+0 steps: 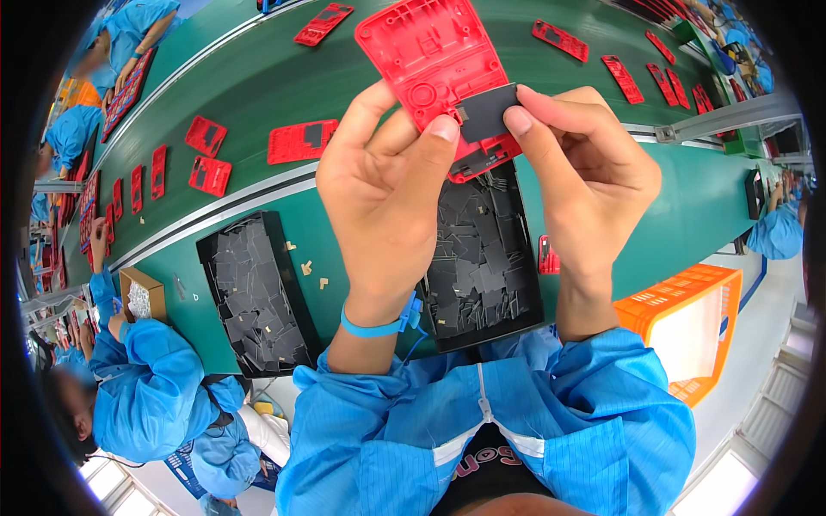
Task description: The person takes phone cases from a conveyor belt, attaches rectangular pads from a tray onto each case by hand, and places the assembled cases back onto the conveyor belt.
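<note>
Up over the belt's near edge, my left hand (391, 198) grips a red plastic housing (430, 56) whose ribbed inner side faces me. My right hand (594, 172) pinches a thin dark grey sheet (490, 114) between thumb and fingertips. The sheet lies over the lower part of the housing, and my left thumb presses close to its left end. Whether it is seated or just resting there, I cannot tell. Below my hands stands a black tray (528, 267) full of loose dark grey pieces (477, 267). Around my left wrist runs a blue strap (374, 329).
A second black tray (291, 292) of dark pieces stands left, with small tan bits (306, 268) beside it. Several red housings (301, 142) lie on the green belt (258, 82). An orange crate (710, 292) sits at right; a co-worker (155, 378) works at left.
</note>
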Demonstrator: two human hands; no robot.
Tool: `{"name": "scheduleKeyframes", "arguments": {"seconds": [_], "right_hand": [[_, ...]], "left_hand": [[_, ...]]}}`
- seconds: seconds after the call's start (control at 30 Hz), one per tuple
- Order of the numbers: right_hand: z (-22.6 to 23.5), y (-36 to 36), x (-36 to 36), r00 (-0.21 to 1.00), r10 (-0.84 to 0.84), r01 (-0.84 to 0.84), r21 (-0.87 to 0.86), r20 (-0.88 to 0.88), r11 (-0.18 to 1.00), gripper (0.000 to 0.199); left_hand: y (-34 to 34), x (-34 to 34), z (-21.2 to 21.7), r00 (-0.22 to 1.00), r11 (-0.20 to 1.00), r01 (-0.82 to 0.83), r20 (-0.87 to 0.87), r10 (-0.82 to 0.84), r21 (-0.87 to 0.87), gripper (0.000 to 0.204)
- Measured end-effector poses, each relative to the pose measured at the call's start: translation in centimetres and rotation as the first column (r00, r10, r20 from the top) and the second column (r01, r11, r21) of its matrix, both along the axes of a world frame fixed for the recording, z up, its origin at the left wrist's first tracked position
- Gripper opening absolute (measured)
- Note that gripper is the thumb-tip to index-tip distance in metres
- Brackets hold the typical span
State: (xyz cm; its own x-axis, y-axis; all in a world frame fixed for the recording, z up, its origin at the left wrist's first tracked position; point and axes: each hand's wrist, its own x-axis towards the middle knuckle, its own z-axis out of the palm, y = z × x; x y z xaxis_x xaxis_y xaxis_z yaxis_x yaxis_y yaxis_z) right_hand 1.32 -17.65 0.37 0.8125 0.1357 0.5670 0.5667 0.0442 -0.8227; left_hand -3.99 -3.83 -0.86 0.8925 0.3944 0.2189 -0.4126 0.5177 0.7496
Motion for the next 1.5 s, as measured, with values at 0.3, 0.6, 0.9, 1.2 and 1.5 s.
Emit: {"name": "scheduleKeyframes", "arguments": {"seconds": [0.3, 0.6, 0.9, 1.2, 1.5], "right_hand": [[-2.7, 1.1, -1.1, 0.831, -0.234, 0.397, -0.243, 0.504, 0.885, 0.041], [-1.7, 1.1, -1.4, 0.978, 0.063, -0.045, 0.093, -0.198, 0.995, 0.011], [-2.3, -0.4, -0.1, 0.926, 0.306, -0.285, 0.122, -0.220, 0.951, 0.008], [-10.1, -3.9, 17.2, 0.955, -0.162, -0.031, -0.624, -0.249, 0.781, 0.033], [-12.3, -11.7, 25.1, 0.718, -0.417, 0.660, -0.735, 0.557, 0.155, 0.061]], "left_hand": [[-1.0, -0.1, 0.5, 0.998, 0.998, -0.064, 0.005, 0.065, -0.024, 0.034], [-0.6, -0.3, 0.3, 0.991, 0.989, -0.124, -0.048, 0.128, 0.081, 0.022], [-0.7, 0.6, -0.2, 0.994, 0.992, 0.011, -0.107, 0.003, 0.123, 0.031], [1.5, 2.6, -1.0, 0.984, 0.987, -0.062, -0.157, 0.085, 0.145, 0.061], [3.6, -0.3, 0.1, 0.978, 0.984, -0.105, -0.166, 0.129, 0.144, 0.051]]}}
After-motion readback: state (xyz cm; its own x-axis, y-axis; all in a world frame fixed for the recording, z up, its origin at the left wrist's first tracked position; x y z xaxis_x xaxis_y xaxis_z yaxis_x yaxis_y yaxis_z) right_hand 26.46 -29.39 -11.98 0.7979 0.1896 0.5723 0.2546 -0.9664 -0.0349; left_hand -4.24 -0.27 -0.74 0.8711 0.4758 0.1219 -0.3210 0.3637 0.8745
